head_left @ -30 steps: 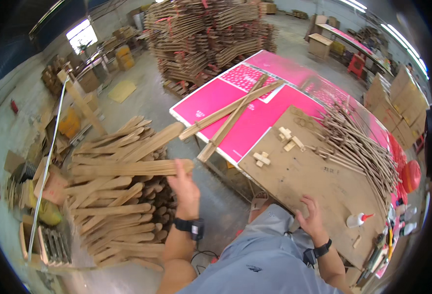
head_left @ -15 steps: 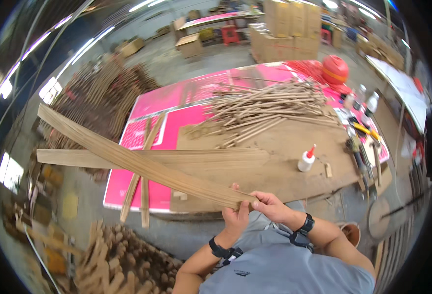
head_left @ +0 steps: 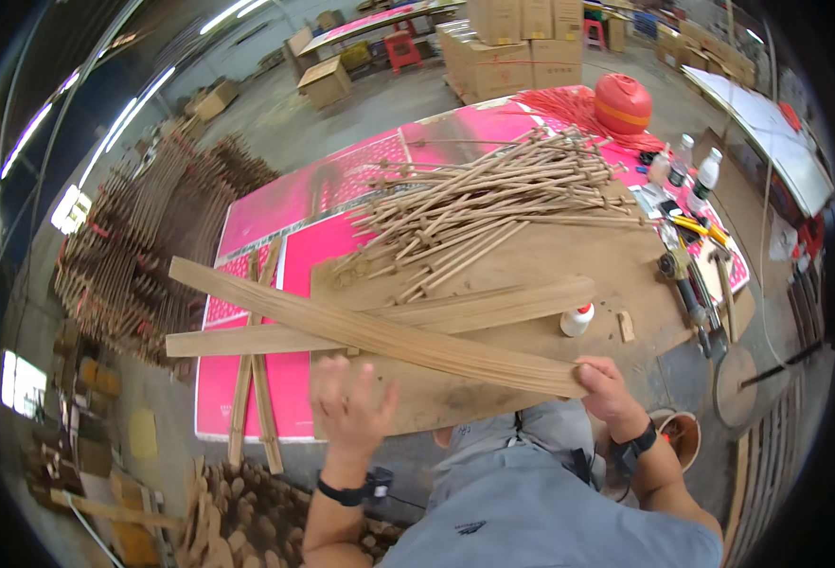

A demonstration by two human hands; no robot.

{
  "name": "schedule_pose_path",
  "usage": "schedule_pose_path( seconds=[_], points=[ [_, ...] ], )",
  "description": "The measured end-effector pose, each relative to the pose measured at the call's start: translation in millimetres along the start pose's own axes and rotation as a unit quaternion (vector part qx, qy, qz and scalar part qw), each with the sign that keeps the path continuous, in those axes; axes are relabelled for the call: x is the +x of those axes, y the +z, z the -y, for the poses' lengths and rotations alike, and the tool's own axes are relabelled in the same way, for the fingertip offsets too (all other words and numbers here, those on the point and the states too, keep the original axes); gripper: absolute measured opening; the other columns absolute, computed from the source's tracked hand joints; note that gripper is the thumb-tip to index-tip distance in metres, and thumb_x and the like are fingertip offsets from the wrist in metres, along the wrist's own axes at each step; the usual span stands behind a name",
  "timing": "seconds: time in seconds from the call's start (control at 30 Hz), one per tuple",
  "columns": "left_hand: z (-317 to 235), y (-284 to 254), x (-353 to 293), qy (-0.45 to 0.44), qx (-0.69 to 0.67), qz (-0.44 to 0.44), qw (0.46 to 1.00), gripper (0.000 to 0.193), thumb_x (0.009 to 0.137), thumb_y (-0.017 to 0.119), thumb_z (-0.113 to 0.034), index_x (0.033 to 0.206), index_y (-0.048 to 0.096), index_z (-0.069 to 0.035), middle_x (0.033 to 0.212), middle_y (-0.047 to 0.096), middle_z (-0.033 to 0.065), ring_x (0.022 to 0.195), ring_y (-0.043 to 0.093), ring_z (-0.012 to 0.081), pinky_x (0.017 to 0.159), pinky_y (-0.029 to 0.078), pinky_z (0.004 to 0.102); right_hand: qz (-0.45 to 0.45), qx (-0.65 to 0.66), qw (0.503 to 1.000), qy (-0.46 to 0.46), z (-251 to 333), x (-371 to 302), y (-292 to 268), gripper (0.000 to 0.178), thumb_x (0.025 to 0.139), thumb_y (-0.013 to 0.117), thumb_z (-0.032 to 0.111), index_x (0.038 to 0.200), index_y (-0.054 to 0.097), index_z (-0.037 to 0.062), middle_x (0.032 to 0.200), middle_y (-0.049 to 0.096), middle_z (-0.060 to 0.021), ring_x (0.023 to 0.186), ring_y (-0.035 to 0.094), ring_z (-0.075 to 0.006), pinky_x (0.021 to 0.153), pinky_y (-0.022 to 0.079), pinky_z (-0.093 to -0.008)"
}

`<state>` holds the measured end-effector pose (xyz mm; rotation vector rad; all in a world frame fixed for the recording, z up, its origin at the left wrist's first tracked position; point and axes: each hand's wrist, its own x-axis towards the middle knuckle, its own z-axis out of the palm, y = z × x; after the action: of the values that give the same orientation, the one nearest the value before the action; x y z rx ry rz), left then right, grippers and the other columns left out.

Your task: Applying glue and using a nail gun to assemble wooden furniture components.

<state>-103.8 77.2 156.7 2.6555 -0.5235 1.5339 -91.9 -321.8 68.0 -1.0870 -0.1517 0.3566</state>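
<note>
My right hand (head_left: pixel 612 390) grips the right end of a long wooden slat (head_left: pixel 389 333), thumb on top. That slat runs slantwise over the worktable to the far left. Beneath it a second wooden slat (head_left: pixel 522 302) crosses, its right end beside a white glue bottle (head_left: pixel 577 322) with a red top. My left hand (head_left: pixel 353 409) is off the slat, slightly blurred, its fingers spread and holding nothing. It hovers by the table's near edge. Two narrow wooden strips (head_left: pixel 265 417) lie crossed under the slats at the left, jutting past the near edge.
A heap of thin wooden sticks (head_left: pixel 493 204) covers the table's far middle. A small wood block (head_left: pixel 626 327), a power drill (head_left: pixel 687 293), a hammer (head_left: pixel 726 284) and bottles (head_left: pixel 705 176) lie or stand at the right. Stacked wood pieces (head_left: pixel 238 521) rise below left.
The held slat has moved right and its left end has come lower. My left hand has let go of it and moved left. The lower slat's right end has shifted toward the glue bottle.
</note>
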Motion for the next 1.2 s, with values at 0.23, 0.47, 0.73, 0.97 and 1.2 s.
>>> schedule_pose_path(
  seconds=[0.23, 0.47, 0.73, 0.97, 1.2],
  points=[
    [40.0, -42.2, 45.9, -0.039, 0.107, 0.286, 0.952, 0.087, 0.063, 0.084, -0.012, 0.144, 0.052, -0.011, 0.145, 0.049, 0.0193, 0.138, 0.045, 0.0404, 0.119, 0.034, 0.0585, 0.036, 0.016, 0.997, 0.06, 31.2, -0.4, -59.6, 0.04, 0.098, 0.072, 0.032, 0.114, 0.071, -0.0042, 0.099, 0.075, -0.0073, 0.086, 0.069, -0.0147, 0.08, 0.054, -0.0297],
    [42.7, -13.1, 15.8, -0.11, 0.069, 0.302, 0.944, 0.082, 0.058, 0.077, -0.003, 0.137, 0.055, -0.008, 0.122, 0.055, 0.0158, 0.123, 0.053, 0.0367, 0.118, 0.036, 0.0547, -0.208, -0.097, 0.972, -0.059, 4.6, 16.0, -80.7, 0.037, 0.099, 0.07, 0.03, 0.118, 0.068, -0.0022, 0.098, 0.07, -0.0056, 0.092, 0.063, -0.0159, 0.093, 0.048, -0.0323],
    [55.9, 18.9, -1.6, -0.193, 0.106, 0.324, 0.92, 0.079, 0.066, 0.081, -0.011, 0.141, 0.055, -0.009, 0.125, 0.054, 0.0174, 0.124, 0.051, 0.0376, 0.118, 0.033, 0.0537, -0.214, -0.496, 0.834, -0.114, -39.1, 54.9, -56.2, 0.11, 0.073, 0.087, 0.017, 0.161, 0.023, 0.0049, 0.152, 0.044, -0.0193, 0.135, 0.05, -0.0332, 0.112, 0.041, -0.0437],
    [41.9, 55.9, -20.2, -0.247, 0.041, 0.359, 0.899, 0.08, 0.072, 0.081, -0.017, 0.146, 0.052, -0.011, 0.134, 0.053, 0.0225, 0.129, 0.047, 0.0441, 0.114, 0.035, 0.055, -0.268, -0.42, 0.857, -0.129, -53.7, 85.6, -62.7, 0.054, 0.076, 0.083, 0.019, 0.123, 0.061, 0.0032, 0.114, 0.065, -0.0166, 0.105, 0.064, -0.0313, 0.091, 0.053, -0.0417],
    [-20.4, 101.0, -42.6, -0.14, 0.021, 0.425, 0.894, 0.081, 0.075, 0.085, -0.025, 0.147, 0.049, -0.009, 0.131, 0.054, 0.0219, 0.123, 0.049, 0.043, 0.107, 0.038, 0.0549, -0.095, -0.506, 0.829, -0.217, -57.3, 43.0, -53.3, 0.055, 0.073, 0.083, 0.036, 0.117, 0.063, 0.0082, 0.109, 0.065, -0.0155, 0.101, 0.064, -0.0373, 0.086, 0.055, -0.0454]
  ],
)
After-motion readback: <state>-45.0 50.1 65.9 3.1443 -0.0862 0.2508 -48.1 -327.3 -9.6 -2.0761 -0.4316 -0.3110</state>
